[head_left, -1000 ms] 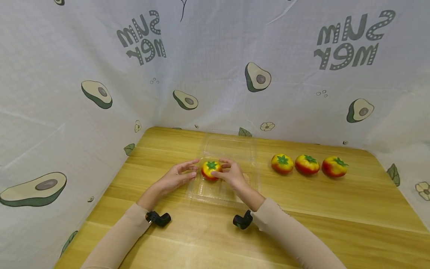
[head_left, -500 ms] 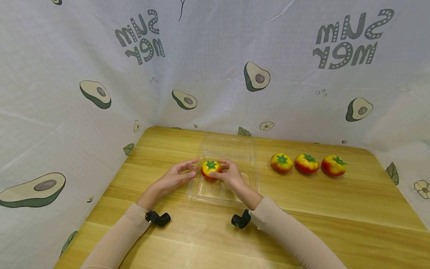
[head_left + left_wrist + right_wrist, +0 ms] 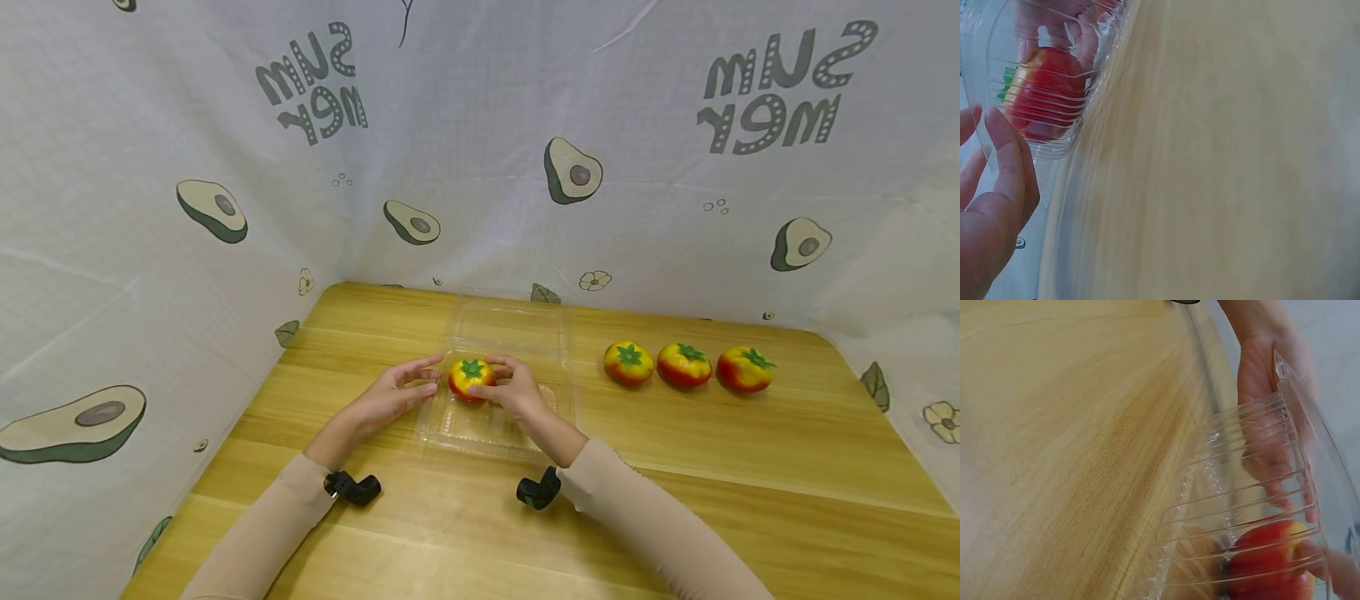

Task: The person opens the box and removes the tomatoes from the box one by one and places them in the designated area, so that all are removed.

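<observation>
A red-and-yellow tomato [image 3: 467, 373] with a green star-shaped top sits inside a clear plastic clamshell box [image 3: 487, 437], toward its left side. My right hand [image 3: 522, 393] holds it, thumb on the near face and fingers behind. Through the ribbed box wall, the right wrist view shows the tomato's red side [image 3: 1260, 547]. My left hand [image 3: 392, 396] is at the box's left rim, thumb and fingers spread apart, fingertips right at the plastic. In the left wrist view, the left thumb [image 3: 1007, 147] is beside the box's rim, with the red tomato [image 3: 1047, 94] behind the wall.
Right of the box, a row of several similar tomatoes stands on the wooden table [image 3: 450, 533]: left one [image 3: 628, 364], middle one [image 3: 684, 367], right one [image 3: 744, 370]. The box's lid [image 3: 510, 321] lies open toward the avocado-print curtain [image 3: 480, 167] behind.
The head view has shifted very slightly. Both hands and the held tomato otherwise keep their places.
</observation>
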Available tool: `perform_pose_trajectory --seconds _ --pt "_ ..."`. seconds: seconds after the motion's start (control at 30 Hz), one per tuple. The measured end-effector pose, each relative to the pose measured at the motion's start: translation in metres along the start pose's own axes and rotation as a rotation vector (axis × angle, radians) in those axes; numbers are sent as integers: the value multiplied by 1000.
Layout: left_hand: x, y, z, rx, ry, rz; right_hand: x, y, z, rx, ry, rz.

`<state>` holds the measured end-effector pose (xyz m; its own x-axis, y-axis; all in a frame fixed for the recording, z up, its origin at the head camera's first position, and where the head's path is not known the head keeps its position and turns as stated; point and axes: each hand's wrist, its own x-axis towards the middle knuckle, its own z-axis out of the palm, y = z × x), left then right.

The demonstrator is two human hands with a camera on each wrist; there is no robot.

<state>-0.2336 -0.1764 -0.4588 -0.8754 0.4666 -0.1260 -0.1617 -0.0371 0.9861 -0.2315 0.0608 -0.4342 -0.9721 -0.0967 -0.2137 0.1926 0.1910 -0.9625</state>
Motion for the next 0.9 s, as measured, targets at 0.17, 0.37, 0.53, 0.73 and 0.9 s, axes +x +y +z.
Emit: perform_pose_trajectory --seconds 0.17,0.37,0.53,0.73,0.9 --pt "-1 1 2 -13 7 -3 1 0 1 10 11 13" --pt "-1 1 2 -13 8 1 1 -1 0 7 12 17" --pt "-1 1 2 -12 9 1 0 -4 1 4 7 28" --pt "-1 1 2 -8 9 2 -3 -6 1 28 1 34" --pt "-2 1 1 -5 6 6 -4 -8 0 24 4 33"
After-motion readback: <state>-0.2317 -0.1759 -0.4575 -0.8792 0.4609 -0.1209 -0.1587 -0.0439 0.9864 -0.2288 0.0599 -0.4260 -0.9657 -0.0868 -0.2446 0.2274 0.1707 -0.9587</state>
